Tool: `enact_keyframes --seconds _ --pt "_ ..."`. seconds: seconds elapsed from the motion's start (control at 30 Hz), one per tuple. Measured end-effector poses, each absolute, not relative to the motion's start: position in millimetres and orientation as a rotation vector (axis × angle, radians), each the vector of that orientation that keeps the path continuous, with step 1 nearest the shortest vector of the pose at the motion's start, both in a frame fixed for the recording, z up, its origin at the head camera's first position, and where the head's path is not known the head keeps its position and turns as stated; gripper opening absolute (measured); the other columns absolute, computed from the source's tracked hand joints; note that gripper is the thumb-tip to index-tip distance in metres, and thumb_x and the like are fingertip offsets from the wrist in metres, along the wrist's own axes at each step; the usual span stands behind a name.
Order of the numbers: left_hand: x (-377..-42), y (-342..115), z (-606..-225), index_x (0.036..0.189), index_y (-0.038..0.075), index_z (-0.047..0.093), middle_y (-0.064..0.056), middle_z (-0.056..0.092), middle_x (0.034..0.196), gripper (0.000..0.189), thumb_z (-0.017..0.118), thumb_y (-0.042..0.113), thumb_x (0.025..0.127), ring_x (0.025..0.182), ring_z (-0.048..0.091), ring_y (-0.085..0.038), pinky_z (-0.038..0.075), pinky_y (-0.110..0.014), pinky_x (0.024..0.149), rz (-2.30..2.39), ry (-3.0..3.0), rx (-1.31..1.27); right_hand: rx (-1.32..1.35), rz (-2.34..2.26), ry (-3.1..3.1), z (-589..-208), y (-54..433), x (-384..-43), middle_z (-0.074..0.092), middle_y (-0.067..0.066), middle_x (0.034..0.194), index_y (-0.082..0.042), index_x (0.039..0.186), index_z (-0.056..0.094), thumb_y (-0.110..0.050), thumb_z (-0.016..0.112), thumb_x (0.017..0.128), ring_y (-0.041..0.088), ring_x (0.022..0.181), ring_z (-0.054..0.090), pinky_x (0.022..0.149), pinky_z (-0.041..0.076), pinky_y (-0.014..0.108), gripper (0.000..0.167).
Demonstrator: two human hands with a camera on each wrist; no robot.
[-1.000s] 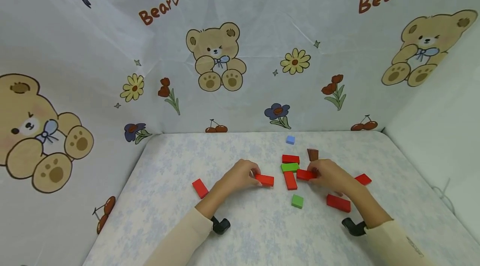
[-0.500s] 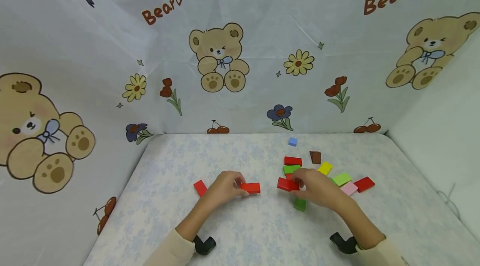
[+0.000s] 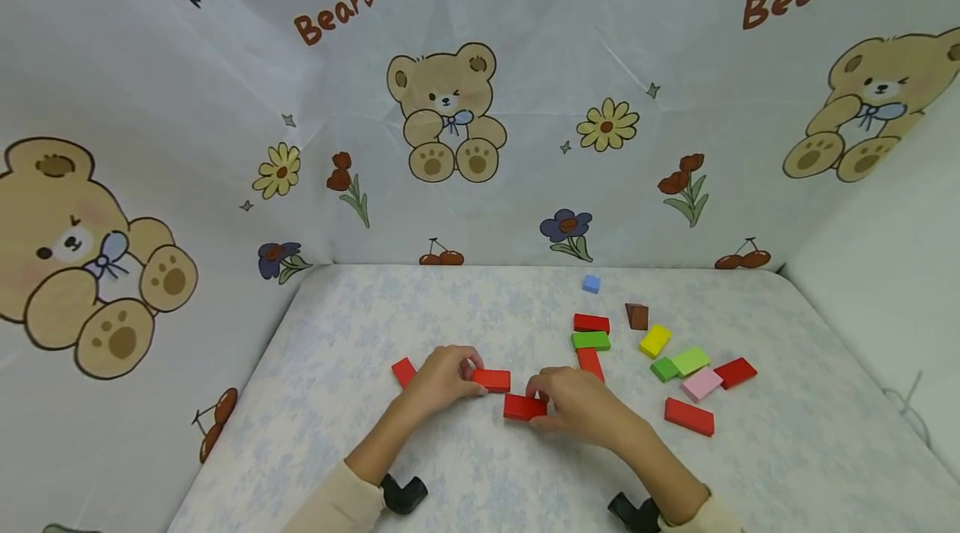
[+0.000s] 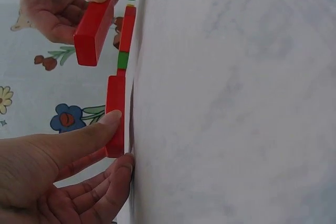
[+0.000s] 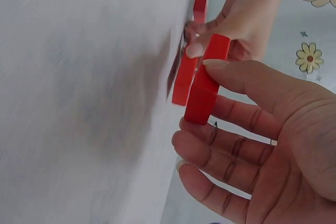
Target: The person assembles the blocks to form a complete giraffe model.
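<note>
Head view shows the left hand (image 3: 442,376) pinching the left-held red block (image 3: 492,381) between thumb and fingers, and the right hand (image 3: 577,404) gripping the right-held red block (image 3: 522,408) likewise. The left-held red block has its long axis running left to right, its free end pointing right. Just to its near right is the right-held red block, long axis also roughly left to right, free end pointing left; the left wrist view shows this one raised off the surface (image 3: 420,308).

Left of the left-held red block, a half-hidden red block (image 3: 403,370) shows past the left hand. To its right and farther back are a lengthwise red block (image 3: 589,364), a crosswise green block (image 3: 591,340), a crosswise red block (image 3: 591,323) and a blue block (image 3: 591,284). Well to its right lie a brown triangular block (image 3: 637,316), a yellow block (image 3: 655,340) and a pink block (image 3: 702,384). Behind it all, the bear-printed cloth (image 3: 525,24) reads "Bear" twice, each with a heart outline.
</note>
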State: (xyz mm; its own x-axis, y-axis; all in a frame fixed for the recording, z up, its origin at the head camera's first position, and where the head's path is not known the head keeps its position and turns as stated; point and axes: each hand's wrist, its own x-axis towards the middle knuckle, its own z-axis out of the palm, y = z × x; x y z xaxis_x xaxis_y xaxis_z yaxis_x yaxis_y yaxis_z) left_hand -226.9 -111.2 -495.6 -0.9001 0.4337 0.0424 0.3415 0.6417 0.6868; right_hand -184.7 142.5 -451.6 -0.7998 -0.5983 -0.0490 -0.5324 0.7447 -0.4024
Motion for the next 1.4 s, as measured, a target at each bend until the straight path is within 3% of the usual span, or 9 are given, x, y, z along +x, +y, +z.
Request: enact_keyframes --seconds 0.4,0.57,0.83,1.4 --pt "-227 -123 -498 0.099 0.009 0.068 -0.003 0.060 0.065 0.024 0.086 0.012 0.083 0.049 0.061 -0.015 0.050 -0.025 0.050 1.212 2.551 0.572 -0.906 -0.479 2.735 -463 105 -187 0.062 -0.011 0.073 -0.013 0.107 0.079 -0.025 0.087 0.081 0.007 0.065 0.049 0.058 0.044 0.024 0.030" --pt "-228 -126 -499 0.104 0.007 0.069 -0.006 0.063 0.067 0.026 0.085 0.010 0.084 0.051 0.065 -0.018 0.056 -0.029 0.052 1.285 2.469 0.544 -0.914 -0.493 2.745 -466 101 -186 0.064 -0.009 0.076 -0.011 0.105 0.079 -0.025 0.088 0.079 0.006 0.065 0.050 0.059 0.046 0.023 0.031" --pt "-227 -132 -503 0.110 0.004 0.071 -0.008 0.067 0.074 0.020 0.076 0.009 0.092 0.054 0.067 -0.019 0.059 -0.032 0.053 1.389 2.367 0.521 -0.749 -0.626 2.711 -463 106 -183 0.055 -0.008 0.066 -0.008 0.093 0.074 -0.018 0.091 0.076 0.010 0.066 0.050 0.057 0.045 0.026 0.026" --pt "-231 -131 -508 0.111 0.004 0.072 -0.007 0.067 0.075 0.018 0.073 0.006 0.093 0.056 0.067 -0.016 0.060 -0.032 0.055 1.428 2.290 0.472 -0.703 -0.678 2.819 -479 101 -186 0.055 -0.011 0.064 -0.017 0.076 0.066 -0.027 0.089 0.079 0.010 0.062 0.049 0.054 0.044 0.026 0.025"
